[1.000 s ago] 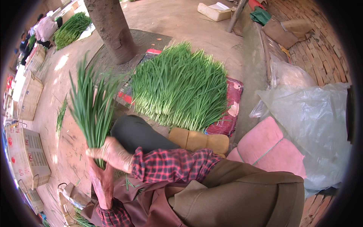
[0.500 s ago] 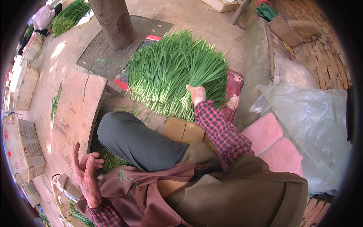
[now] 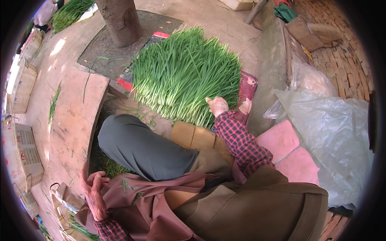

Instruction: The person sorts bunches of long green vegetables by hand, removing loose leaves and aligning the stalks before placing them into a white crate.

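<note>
Your right hand [image 3: 217, 105] lies flat on the chive pile [image 3: 187, 74] — fingers closed on nothing; gather stalks at the white ends — your left hand [image 3: 93, 188] rests empty, loosely open.

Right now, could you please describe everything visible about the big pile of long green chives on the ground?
The big pile of long green chives lies fanned out flat, its pale whitish stem ends toward the person and dark leaf tips pointing away. It rests on a red patterned cloth beside a tree trunk. The right hand touches its near edge.
</note>
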### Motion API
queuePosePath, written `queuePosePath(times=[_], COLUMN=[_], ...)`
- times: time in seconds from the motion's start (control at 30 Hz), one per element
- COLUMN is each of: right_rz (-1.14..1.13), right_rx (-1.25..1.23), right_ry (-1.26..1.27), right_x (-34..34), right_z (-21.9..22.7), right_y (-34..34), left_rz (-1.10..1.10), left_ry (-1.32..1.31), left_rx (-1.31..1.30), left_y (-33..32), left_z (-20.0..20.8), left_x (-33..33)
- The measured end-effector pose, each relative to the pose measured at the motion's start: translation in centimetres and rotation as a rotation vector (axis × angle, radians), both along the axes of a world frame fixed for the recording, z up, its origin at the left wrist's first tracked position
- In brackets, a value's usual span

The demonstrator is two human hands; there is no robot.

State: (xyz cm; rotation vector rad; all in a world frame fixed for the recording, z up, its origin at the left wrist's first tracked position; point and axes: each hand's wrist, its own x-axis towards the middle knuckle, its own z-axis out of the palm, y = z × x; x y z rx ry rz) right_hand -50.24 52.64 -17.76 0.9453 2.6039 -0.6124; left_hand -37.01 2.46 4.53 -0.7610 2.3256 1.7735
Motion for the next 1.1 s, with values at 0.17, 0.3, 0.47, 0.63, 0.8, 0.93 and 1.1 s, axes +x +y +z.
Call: queuePosePath(times=[0.17, 0.3, 0.47, 0.63, 0.8, 0.93, 1.1], right_rz=[0.056, 0.149, 0.532, 0.549, 0.554, 0.560, 0.861], right_rx=[0.222, 0.411, 0.407, 0.334, 0.336, 0.424, 0.528], right_ry=[0.192, 0.364, 0.302, 0.215, 0.237, 0.254, 0.332], right_x=[0.5, -1.9, -3.4, -2.5, -2.4, -2.9, -5.7], right_z=[1.6, 1.4, -2.8, -7.4, -7.0, -3.7, 1.5], right_y=[-1.3, -3.0, -4.3, -2.7, -2.5, -3.0, -7.0], left_rz=[-0.018, -0.018, 0.027, 0.080, 0.104, 0.118, 0.159], left_ry=[-0.004, -0.016, -0.032, -0.026, -0.035, -0.027, -0.022], left_rx=[0.007, 0.002, 0.029, 0.028, 0.059, 0.076, 0.060], left_y=[0.2, 0.5, -0.4, -1.6, -2.1, -2.6, -3.7], left_z=[-0.3, -0.3, -0.6, -1.5, -2.4, -2.3, -2.6], left_x=[-0.4, -0.7, 0.0, 1.3, 2.1, 3.0, 3.8])
